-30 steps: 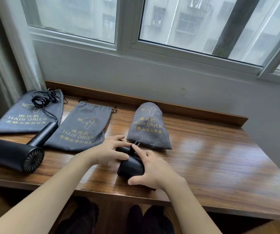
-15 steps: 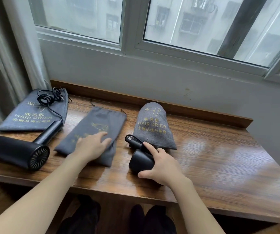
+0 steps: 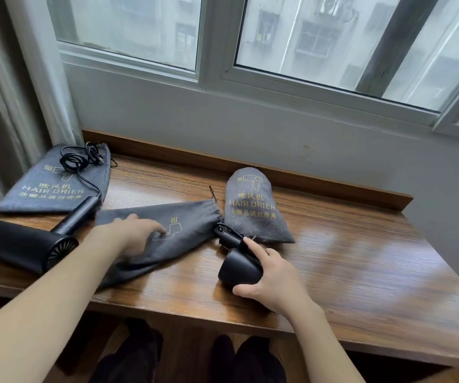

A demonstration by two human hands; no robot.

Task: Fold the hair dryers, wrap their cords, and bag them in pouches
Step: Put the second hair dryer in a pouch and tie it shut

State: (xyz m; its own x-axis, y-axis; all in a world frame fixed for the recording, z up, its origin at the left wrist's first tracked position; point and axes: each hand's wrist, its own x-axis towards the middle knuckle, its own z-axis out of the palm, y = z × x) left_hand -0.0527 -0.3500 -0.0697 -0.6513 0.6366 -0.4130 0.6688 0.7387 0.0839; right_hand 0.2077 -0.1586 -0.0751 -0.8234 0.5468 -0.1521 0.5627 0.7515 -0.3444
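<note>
A wooden table runs across the middle of the frame below a window, with a curtain down the left edge. Just right of centre, the right hand grips a folded black dryer that rests on the table: the index finger lies straight along its top toward the wrapped cord and plug, the thumb curls under the near rim of the barrel, and the other fingers are hidden behind the body, so how they lie cannot be told. Left of centre, the left hand rests palm down on an empty grey pouch; it is blurred, the fingers look close together and bent onto the cloth, but whether they pinch it cannot be told. This pouch lies slantwise, its drawstring mouth toward the upper right, just beside the folded dryer's handle. Behind that dryer, a filled pouch marked HAIR DRIER stands out rounded, its lower edge touching the handle end. At the left edge lies an unfolded dryer, grille toward the camera, handle pointing up and right. Its cord runs to a loose coil on a third pouch, flat in the upper left corner of the table. Dark shoes show under the table at the bottom.
</note>
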